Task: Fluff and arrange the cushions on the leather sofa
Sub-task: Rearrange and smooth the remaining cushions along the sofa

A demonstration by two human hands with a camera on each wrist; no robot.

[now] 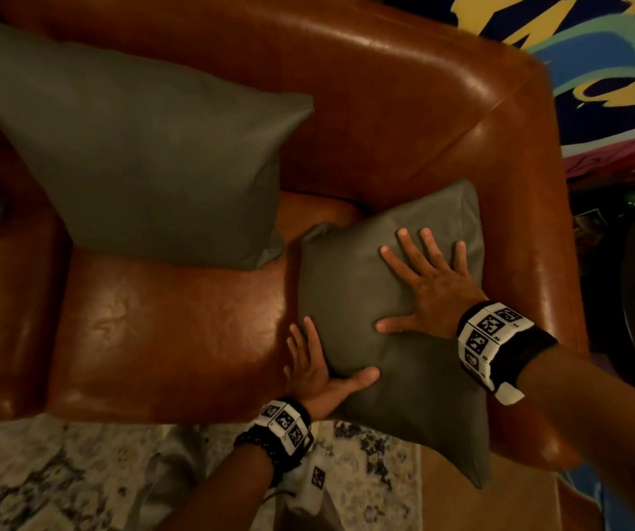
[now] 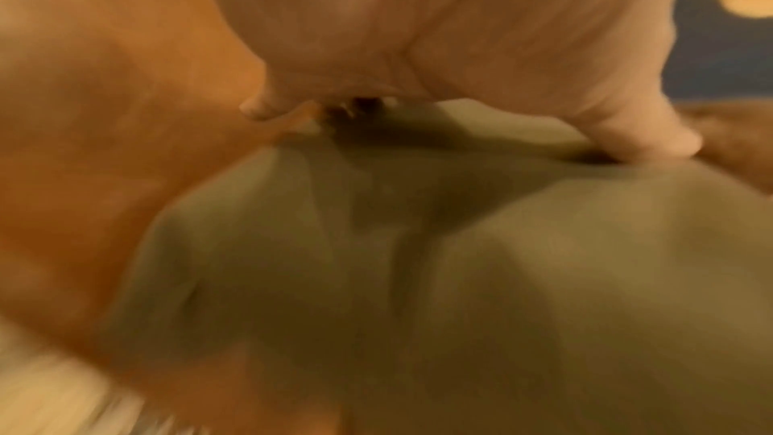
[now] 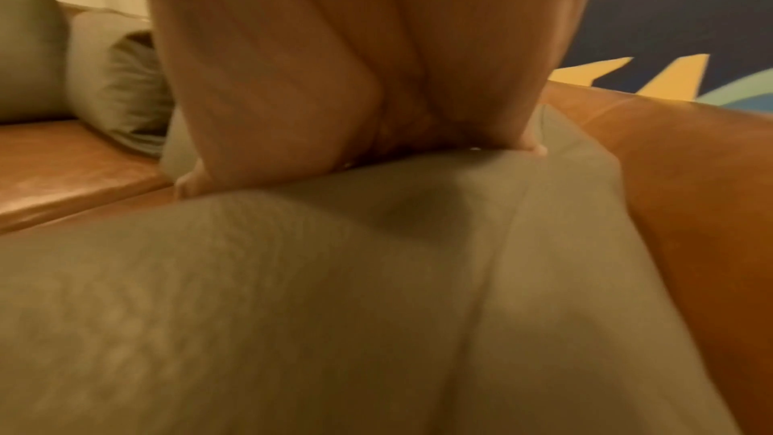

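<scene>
On the brown leather sofa (image 1: 178,331), grey-green cushion (image 1: 354,285) dented, right hand (image 1: 428,285) flat, left hand (image 1: 315,371) flat against its edge.

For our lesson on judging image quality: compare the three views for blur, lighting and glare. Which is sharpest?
Head view: sharpest, dim warm light, glare streaks on the leather sofa, edges bowed by the wide lens. Left wrist view: heavily motion-blurred, the cushion smeared under the left hand. Right wrist view: softer blur, right hand casting a shadow on the cushion.
</scene>
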